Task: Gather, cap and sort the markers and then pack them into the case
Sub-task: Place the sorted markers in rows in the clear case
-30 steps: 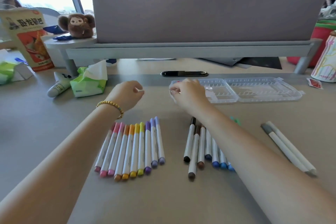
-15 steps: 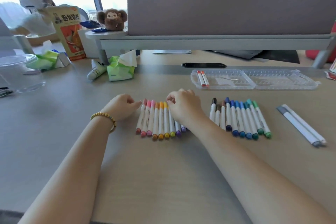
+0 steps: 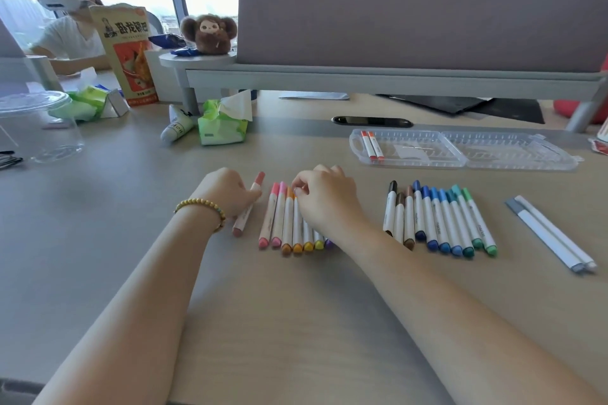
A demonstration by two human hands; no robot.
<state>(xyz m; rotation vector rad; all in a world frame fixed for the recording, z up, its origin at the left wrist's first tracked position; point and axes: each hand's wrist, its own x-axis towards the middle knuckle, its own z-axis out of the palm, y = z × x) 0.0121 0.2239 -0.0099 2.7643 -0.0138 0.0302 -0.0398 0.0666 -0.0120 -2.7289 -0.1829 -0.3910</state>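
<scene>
- Desk (image 3: 98, 240): pale wood-tone top, all task items lying on it.
- Case (image 3: 460, 149): clear plastic, hinged open flat, toward 1 o'clock from my view centre. Two red-orange markers (image 3: 371, 149) lie side by side at its left end.
- Cool row (image 3: 441, 220): white-barrelled markers at 3 o'clock of the right hand, capped; black, browns, blues, then teals and greens, packed touching.
- Warm row (image 3: 283, 223): white barrels, coloured caps both ends; pinks, oranges, yellows, a purple tip just showing. Right part hidden under the right forearm.
- Two grey-white markers (image 3: 552, 233): well apart at far 3 o'clock, touching each other, angled.
- Right hand (image 3: 325, 197): fingers curled over the far ends of the warm row, thumb and forefinger pinching at an orange-yellow cap; I cannot tell which marker exactly.
- Left hand (image 3: 227, 191): beaded bracelet at wrist; fingers curled, grasping one salmon-pink marker (image 3: 247, 209), set just apart at 9 o'clock of the warm row.
</scene>
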